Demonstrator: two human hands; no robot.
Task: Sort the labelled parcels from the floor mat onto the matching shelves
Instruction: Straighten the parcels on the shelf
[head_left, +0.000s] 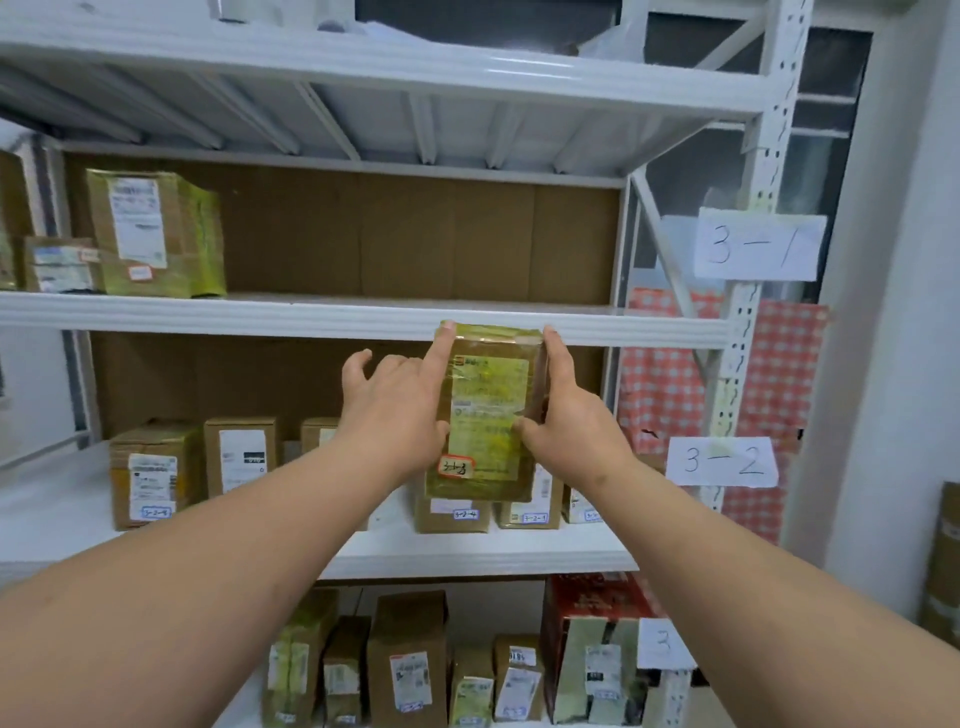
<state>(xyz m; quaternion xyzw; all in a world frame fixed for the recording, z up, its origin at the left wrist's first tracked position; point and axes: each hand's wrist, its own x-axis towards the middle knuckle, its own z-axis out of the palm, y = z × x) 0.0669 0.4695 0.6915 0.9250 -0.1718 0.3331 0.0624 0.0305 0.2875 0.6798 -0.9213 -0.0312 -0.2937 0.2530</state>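
A brown parcel (488, 415) wrapped in yellowish tape, with a small red-edged sticker at its lower left, is held upright in front of the white rack, its top level with the front edge of the shelf (311, 314) marked by the paper sign "3-1" (761, 244). My left hand (395, 410) presses its left side, forefinger stretched up to the top corner. My right hand (569, 415) holds the right side, thumb on the label face. That shelf has two parcels (156, 234) at its far left.
The shelf below, signed "3-2" (722, 461), holds several small labelled boxes (241, 454). The lowest shelf carries more parcels (408, 660) and a red carton (592, 613). A white upright post (753, 218) stands at the right, with red checked cloth (779, 374) behind it.
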